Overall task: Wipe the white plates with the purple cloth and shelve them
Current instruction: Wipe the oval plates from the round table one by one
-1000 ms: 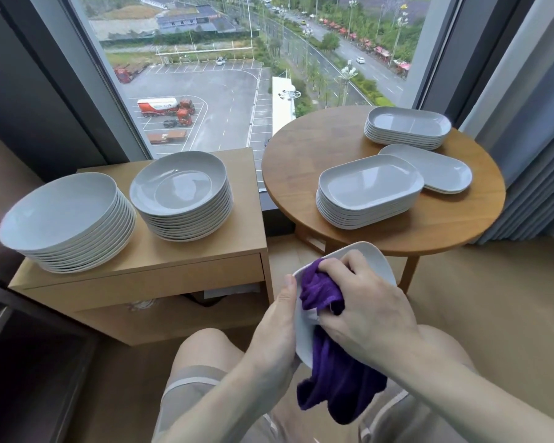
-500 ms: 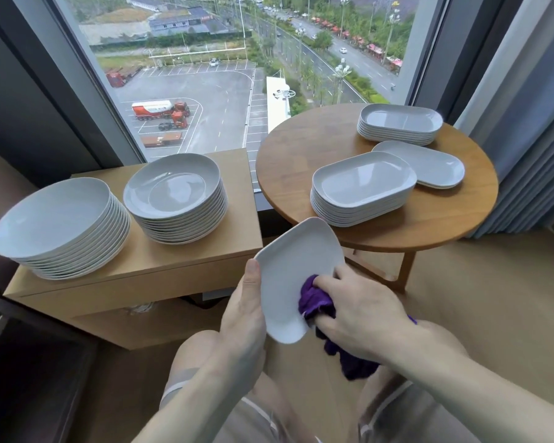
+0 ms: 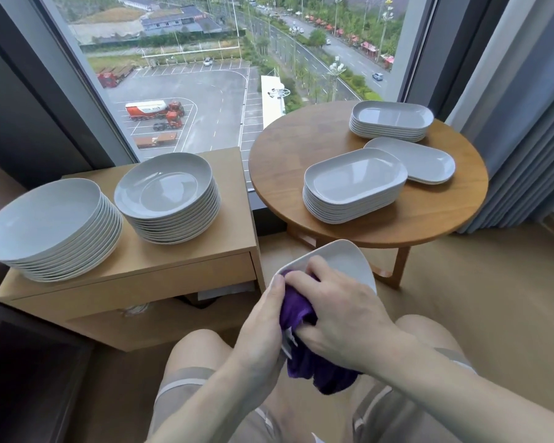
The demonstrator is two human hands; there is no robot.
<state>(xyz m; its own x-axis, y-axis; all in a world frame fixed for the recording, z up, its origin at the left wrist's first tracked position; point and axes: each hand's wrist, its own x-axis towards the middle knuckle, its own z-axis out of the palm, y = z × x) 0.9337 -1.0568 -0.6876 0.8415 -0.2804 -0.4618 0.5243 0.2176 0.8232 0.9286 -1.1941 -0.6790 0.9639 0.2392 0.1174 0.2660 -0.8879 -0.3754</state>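
We hold the plate (image 3: 339,260) over the lap, at 6 o'clock in the view. The left hand (image 3: 263,327) grips its near-left rim, thumb on the upper face. The right hand (image 3: 343,318) is clenched on the purple cloth (image 3: 296,310) and presses it against the plate; the cloth's loose end hangs below the wrist.

To wipe well, we judge that the left hand should brace the rim firmly while the cloth sweeps the whole face and then the rim. Keep the plate tilted toward us so no area is missed.

At 10 o'clock, the wooden cabinet (image 3: 179,266) carries two stacks of round plates (image 3: 163,190). At 1 o'clock, the round desk (image 3: 429,215) carries the near stack of oblong plates (image 3: 352,183), a low pair (image 3: 422,161) just beside it, and a far stack (image 3: 390,116). No shelf is identifiable. The desk edge lies just beyond the held plate, so a wide sweep could strike it.
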